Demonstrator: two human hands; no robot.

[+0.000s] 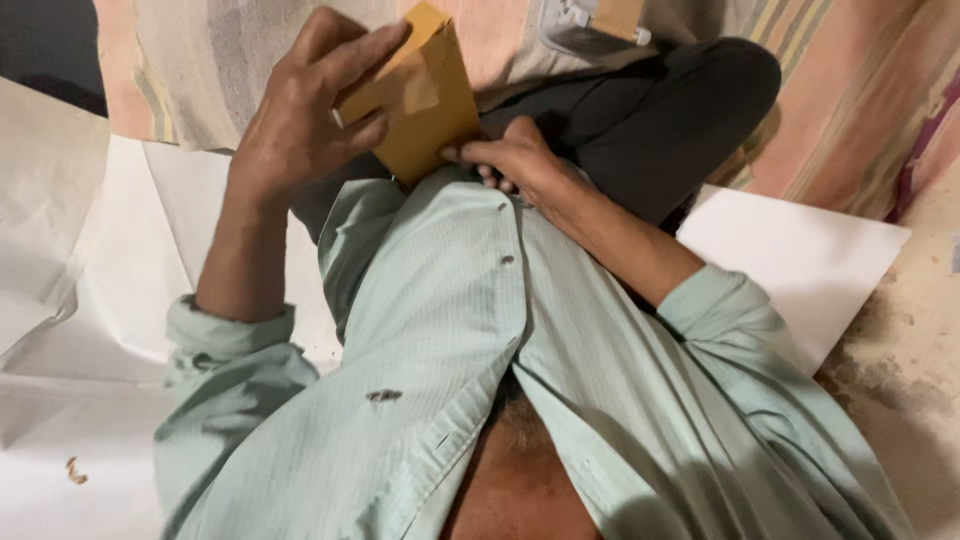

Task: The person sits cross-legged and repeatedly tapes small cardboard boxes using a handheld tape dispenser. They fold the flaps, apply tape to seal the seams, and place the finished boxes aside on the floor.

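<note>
Pinching the brown envelope (415, 95) by opposite edges, left hand (300, 110) and right hand (515, 160) could crease it if squeezed.

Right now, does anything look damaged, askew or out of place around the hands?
The brown paper envelope, held tilted by the left hand and right hand, looks intact. The white paper sheets at left are creased and crumpled, and the floor at right is stained dark.

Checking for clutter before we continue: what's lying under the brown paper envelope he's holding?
Beneath the brown paper envelope, held by the left hand and right hand, are the dark trousers and the striped cloth. Whatever lies directly behind it is covered.
</note>
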